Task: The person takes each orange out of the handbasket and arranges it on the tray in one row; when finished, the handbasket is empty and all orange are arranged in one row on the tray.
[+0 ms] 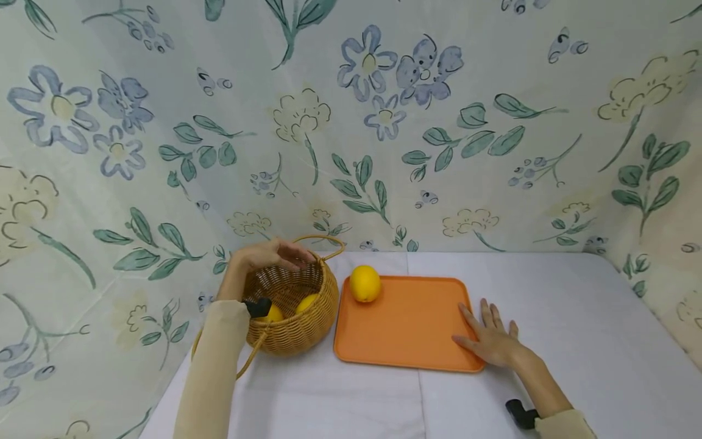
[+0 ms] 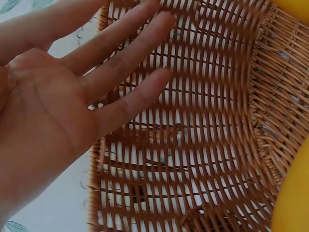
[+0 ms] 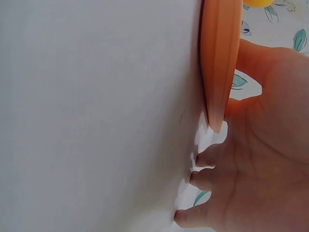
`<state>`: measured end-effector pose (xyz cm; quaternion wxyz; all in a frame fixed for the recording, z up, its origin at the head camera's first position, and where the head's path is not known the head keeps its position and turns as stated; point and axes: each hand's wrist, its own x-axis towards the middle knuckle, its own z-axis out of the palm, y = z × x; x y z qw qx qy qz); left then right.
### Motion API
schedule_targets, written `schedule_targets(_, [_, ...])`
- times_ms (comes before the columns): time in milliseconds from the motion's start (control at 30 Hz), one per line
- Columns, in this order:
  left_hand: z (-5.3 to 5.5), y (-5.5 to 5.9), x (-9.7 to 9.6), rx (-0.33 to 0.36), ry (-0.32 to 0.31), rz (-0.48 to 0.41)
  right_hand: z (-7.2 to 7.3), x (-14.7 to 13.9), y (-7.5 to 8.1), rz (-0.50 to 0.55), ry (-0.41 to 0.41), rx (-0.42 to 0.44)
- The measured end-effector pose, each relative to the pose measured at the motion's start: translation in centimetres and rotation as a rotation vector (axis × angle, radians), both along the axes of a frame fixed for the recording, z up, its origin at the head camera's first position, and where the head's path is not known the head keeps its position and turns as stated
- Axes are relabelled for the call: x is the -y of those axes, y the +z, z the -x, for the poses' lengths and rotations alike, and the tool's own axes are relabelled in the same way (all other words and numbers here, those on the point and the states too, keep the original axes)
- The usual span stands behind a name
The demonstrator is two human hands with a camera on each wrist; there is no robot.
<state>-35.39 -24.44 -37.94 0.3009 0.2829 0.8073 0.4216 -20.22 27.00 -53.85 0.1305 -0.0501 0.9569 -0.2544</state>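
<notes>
My left hand point(image 1: 276, 255) reaches over the mouth of a round wicker basket point(image 1: 296, 338), its fingers extended and nothing held. In the left wrist view the palm faces the woven inner wall point(image 2: 207, 96) of the basket. Two yellow lemon-like fruits point(image 1: 307, 302) lie inside it, partly hidden by the rim and the left wrist. On the far left corner of the orange tray point(image 1: 406, 329) sits another yellow fruit point(image 1: 365, 283). My right hand point(image 1: 493, 342) rests spread at the tray's right edge, thumb and index finger over the rim, the other fingers on the cloth.
A white cloth point(image 1: 576, 329) covers the table. Behind it hangs a floral curtain point(image 1: 351, 152). The basket's thin handles point(image 1: 253, 356) stick out at its front and back, and the basket stands just left of the tray.
</notes>
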Motion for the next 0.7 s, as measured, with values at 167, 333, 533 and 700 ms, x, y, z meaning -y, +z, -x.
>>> schedule_targets(167, [0.3,-0.8,0.4,0.015,-0.004,0.072,0.1,-0.1,-0.4,0.049,0.011,-0.016])
schedule_targets(333, [0.4,-1.4,0.4,0.028,-0.076,0.183,-0.3,0.3,0.8,0.030,0.004,0.003])
schedule_targets(533, [0.8,-2.2,0.0,0.132,-0.220,0.217,-0.9,1.1,2.7,-0.022,0.008,0.017])
schedule_targets(700, [0.8,-2.7,0.2,0.209,-0.248,0.236,-0.8,1.1,2.5,-0.027,0.006,0.015])
